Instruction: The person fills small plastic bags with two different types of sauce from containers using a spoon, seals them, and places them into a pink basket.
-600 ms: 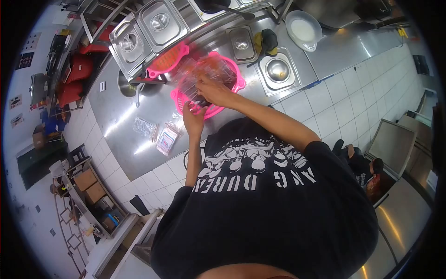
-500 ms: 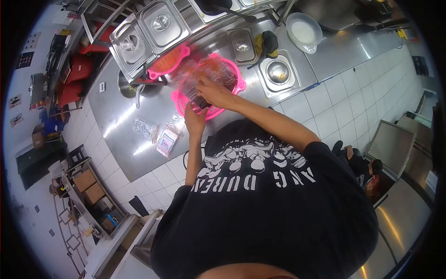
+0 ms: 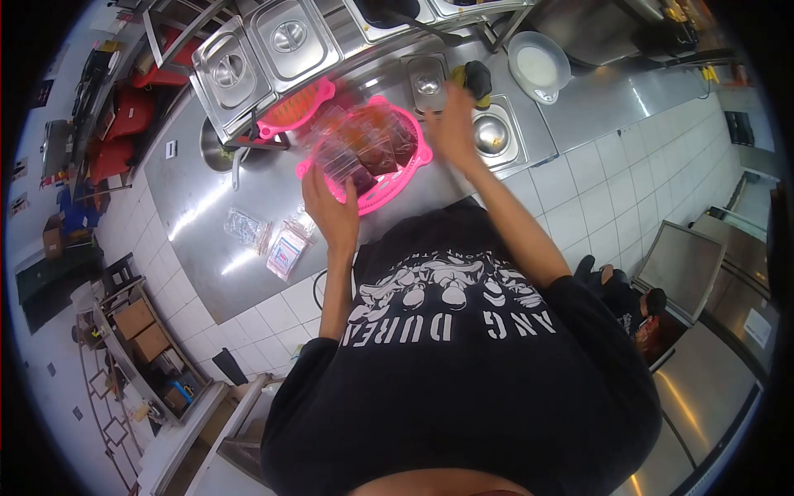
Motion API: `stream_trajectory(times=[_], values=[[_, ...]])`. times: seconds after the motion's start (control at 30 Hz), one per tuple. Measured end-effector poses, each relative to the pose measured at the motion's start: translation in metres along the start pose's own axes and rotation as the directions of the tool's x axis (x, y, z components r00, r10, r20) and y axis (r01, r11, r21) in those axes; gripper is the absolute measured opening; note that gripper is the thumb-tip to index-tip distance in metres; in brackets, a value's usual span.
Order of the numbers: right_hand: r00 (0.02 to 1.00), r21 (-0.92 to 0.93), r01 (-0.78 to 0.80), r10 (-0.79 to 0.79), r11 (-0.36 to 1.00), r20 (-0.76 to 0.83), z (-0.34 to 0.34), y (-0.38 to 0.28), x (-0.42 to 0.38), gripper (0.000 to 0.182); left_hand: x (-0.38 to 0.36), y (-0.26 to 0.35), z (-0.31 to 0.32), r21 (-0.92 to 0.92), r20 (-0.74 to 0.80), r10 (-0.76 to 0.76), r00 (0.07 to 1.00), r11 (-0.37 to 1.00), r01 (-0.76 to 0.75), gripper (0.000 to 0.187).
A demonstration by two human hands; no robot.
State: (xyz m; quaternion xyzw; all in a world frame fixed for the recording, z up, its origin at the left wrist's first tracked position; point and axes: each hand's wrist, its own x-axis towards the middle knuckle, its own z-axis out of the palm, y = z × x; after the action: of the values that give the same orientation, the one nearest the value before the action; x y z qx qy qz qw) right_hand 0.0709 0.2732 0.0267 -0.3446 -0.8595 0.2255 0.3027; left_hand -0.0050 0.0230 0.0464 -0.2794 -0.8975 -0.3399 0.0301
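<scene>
A pink basket [image 3: 385, 193] on the steel counter holds several clear packets with dark red and orange contents. My left hand [image 3: 331, 213] is at its near left side, thumb and fingers closed round the edge of a dark packet [image 3: 357, 174]. Right of the basket, my right hand [image 3: 453, 132] is raised and blurred by motion, its fingers apart with nothing visible in them. It is nearest to a small lidded steel pan [image 3: 428, 83] and a steel tray with a round dome [image 3: 490, 132].
Behind stand lidded steel pans [image 3: 289, 37] and a second pink basket [image 3: 296, 112]. A pot [image 3: 217, 153] and plastic packs [image 3: 287, 250] are on the left. A white-filled bowl [image 3: 538, 66] sits at the right. A person [image 3: 620, 298] is low at the right.
My right hand has left the packets in the basket and moved right, opening. My left hand stays at the basket's near left side. The view has shifted slightly.
</scene>
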Motion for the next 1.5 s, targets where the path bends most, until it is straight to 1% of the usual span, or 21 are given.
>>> stream_trajectory(times=[0.03,0.1,0.17,0.2,0.3,0.37,0.43,0.5,0.63,0.7,0.8,0.93,1.0,1.03,1.1,1.23,1.3,1.4,1.43,1.47,1.5], values=[[0.999,-0.077,-0.047,0.046,0.996,-0.024,-0.006,0.012,0.011,0.05,0.005,0.011,0.0,-0.002,-0.006,0.0,1.0,1.0,0.0,0.068],[0.995,-0.15,-0.094,0.087,0.984,-0.053,-0.007,0.052,0.032,0.049,0.013,0.049,-0.001,0.206,0.1,0.243,0.965,0.944,-0.259,0.072],[0.972,-0.185,-0.017,0.06,0.983,0.229,0.005,0.102,0.042,0.04,0.017,0.077,0.009,0.235,0.179,0.316,0.932,0.906,-0.353,0.071],[0.973,-0.185,-0.013,0.055,0.983,0.223,-0.003,0.101,0.046,0.04,0.02,0.087,0.014,0.255,0.258,0.382,0.887,0.859,-0.444,0.071],[0.995,-0.018,-0.05,0.051,0.999,0.085,-0.025,0.094,0.065,0.029,0.027,0.104,0.027,0.281,0.363,0.461,0.81,0.775,-0.566,0.073],[0.99,0.261,-0.139,0.127,0.955,0.06,-0.046,0.079,0.059,0.026,0.031,0.111,0.034,0.256,0.367,0.489,0.791,0.765,-0.591,0.072],[0.966,0.371,-0.25,0.203,0.895,0.161,-0.076,0.044,0.052,0.027,0.038,0.118,0.043,0.226,0.374,0.519,0.768,0.753,-0.619,0.072],[0.965,0.543,-0.261,0.212,0.798,0.152,-0.088,0.025,0.039,0.026,0.046,0.122,0.049,0.203,0.43,0.614,0.662,0.649,-0.733,0.068],[0.981,0.444,0.062,-0.138,0.894,0.14,-0.115,-0.012,0.012,0.023,0.057,0.129,0.061,0.192,0.425,0.7,0.574,0.55,-0.813,0.06],[0.964,0.378,0.194,-0.248,0.905,0.101,-0.118,-0.016,0.003,0.021,0.062,0.137,0.061,0.112,0.37,0.795,0.481,0.475,-0.873,0.053],[0.976,0.4,0.091,-0.161,0.912,0.147,-0.121,-0.009,-0.002,0.02,0.067,0.143,0.054,0.008,0.355,0.845,0.4,0.425,-0.905,0.045],[0.979,0.366,0.118,-0.169,0.923,0.111,-0.12,-0.003,-0.003,0.019,0.066,0.143,0.056,-0.139,0.453,0.843,0.289,0.387,-0.912,0.041],[0.983,0.36,-0.009,-0.058,0.933,0.175,-0.119,-0.007,-0.002,0.019,0.063,0.139,0.06,-0.134,0.42,0.859,0.292,0.377,-0.917,0.04],[0.983,0.361,-0.006,-0.062,0.933,0.175,-0.118,-0.008,-0.004,0.019,0.063,0.137,0.062,-0.126,0.388,0.874,0.292,0.364,-0.923,0.039],[0.966,0.291,0.156,-0.207,0.944,0.156,-0.116,-0.01,-0.01,0.018,0.065,0.13,0.063,-0.146,0.413,0.869,0.271,0.357,-0.923,0.036],[0.948,0.26,0.163,-0.223,0.952,0.226,-0.104,0.019,0.006,0.018,0.06,0.121,0.058,-0.241,0.407,0.886,0.223,0.34,-0.909,0.027],[0.984,0.307,0.095,-0.136,0.947,0.113,-0.095,0.041,0.021,0.017,0.056,0.119,0.051,-0.185,0.452,0.857,0.249,0.363,-0.913,0.023],[1.0,0.208,0.024,-0.027,0.978,0.011,-0.099,0.062,0.038,0.02,0.047,0.106,0.031,-0.182,0.353,0.826,0.439,0.521,-0.834,0.021],[0.999,0.119,0.035,-0.036,0.992,0.008,-0.105,0.066,0.044,0.021,0.044,0.097,0.026,-0.172,0.366,0.81,0.457,0.542,-0.822,0.021],[0.999,0.143,-0.043,0.041,0.989,0.017,-0.11,0.062,0.049,0.021,0.043,0.086,0.021,-0.204,0.323,0.759,0.566,0.639,-0.741,0.021],[0.995,0.029,0.084,-0.082,0.996,-0.055,-0.109,0.067,0.053,0.023,0.037,0.073,0.013,-0.241,0.287,0.689,0.665,0.724,-0.646,0.021]])
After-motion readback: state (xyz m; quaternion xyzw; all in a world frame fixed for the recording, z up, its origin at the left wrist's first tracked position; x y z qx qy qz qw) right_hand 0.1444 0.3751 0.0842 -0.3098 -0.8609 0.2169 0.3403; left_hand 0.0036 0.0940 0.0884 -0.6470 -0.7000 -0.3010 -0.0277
